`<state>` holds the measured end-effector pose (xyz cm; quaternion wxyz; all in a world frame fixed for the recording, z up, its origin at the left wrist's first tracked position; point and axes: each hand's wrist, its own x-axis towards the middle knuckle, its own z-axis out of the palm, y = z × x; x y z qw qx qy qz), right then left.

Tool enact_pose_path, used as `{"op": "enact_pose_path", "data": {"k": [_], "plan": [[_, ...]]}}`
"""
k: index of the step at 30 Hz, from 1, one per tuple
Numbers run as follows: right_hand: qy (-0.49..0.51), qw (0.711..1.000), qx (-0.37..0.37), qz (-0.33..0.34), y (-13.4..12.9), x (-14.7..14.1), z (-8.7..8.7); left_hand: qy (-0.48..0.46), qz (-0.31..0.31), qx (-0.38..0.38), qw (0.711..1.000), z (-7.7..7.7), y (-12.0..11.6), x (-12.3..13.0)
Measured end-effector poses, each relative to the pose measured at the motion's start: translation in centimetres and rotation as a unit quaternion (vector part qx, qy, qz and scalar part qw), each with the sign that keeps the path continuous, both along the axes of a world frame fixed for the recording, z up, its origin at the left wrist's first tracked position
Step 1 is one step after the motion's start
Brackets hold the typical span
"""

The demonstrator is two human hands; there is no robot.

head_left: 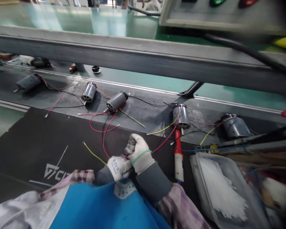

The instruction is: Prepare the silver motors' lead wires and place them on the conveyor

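My left hand (120,167), in a white glove with blue print, is closed on red wire near the front of the black mat (33,136). Right against it, my right hand (137,148) is curled into a fist, with a green band round the wrist; red wire (165,140) runs out beside it toward a motor (181,116). Another motor (116,101) lies beyond my hands, its red wires looping down to them. A yellow wire (94,155) with a ring terminal sticks out left of my left hand. The fingertips of both hands are partly hidden.
More motors lie on the grey strip, at the far left (30,82), left of centre (89,92) and right (235,125). A red and white tool (179,159) is right of my hands, near a plastic bin (195,171) of white strips. A metal rail (109,54) crosses above.
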<state>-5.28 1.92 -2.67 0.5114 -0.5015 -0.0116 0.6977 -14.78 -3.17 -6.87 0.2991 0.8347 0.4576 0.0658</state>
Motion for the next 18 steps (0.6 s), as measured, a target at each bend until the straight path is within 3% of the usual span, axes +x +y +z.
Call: {"op": "enact_pose_path", "data": {"k": [2, 4, 6, 8, 9, 11, 13, 14, 16, 17, 18], "plan": [[-0.002, 1.0, 0.025, 0.008, 0.8, -1.1, 0.7, 0.022, -0.016, 0.02, 0.999, -0.1, 0.2, -0.2], [-0.008, 0.998, 0.057, 0.017, 0.2, -0.1, 0.8, 0.022, -0.018, 0.036, 0.999, 0.0, 0.1, -0.4], [-0.056, 0.993, 0.087, 0.05, -2.1, 3.0, 0.3, 0.007, -0.009, 0.054, 0.998, 0.3, -0.1, -0.7], [-0.213, 0.965, 0.086, 0.129, -5.5, 7.6, -0.9, -0.035, 0.02, 0.055, 0.998, 0.6, -0.3, -1.1], [-0.347, 0.92, 0.047, 0.175, -7.5, 9.9, -1.6, -0.064, 0.044, 0.044, 0.996, 0.9, -0.4, -1.3], [-0.563, 0.772, -0.006, 0.293, -11.3, 13.9, -2.9, -0.118, 0.127, 0.002, 0.985, 1.4, -0.3, -1.5], [-0.643, 0.66, -0.062, 0.384, -14.3, 16.4, -3.9, -0.143, 0.216, -0.041, 0.965, 1.9, 0.2, -1.5], [-0.659, 0.619, -0.079, 0.42, -15.3, 17.0, -4.2, -0.144, 0.234, -0.053, 0.96, 2.2, 0.5, -1.3], [-0.669, 0.566, -0.094, 0.473, -16.2, 17.2, -4.6, -0.123, 0.208, -0.049, 0.969, 2.6, 1.2, -0.8], [-0.67, 0.552, -0.092, 0.488, -16.2, 17.1, -4.7, -0.105, 0.179, -0.039, 0.977, 2.7, 1.6, -0.5], [-0.665, 0.557, -0.083, 0.49, -16.0, 16.9, -4.9, -0.088, 0.158, -0.028, 0.983, 2.7, 1.9, -0.3]]}}
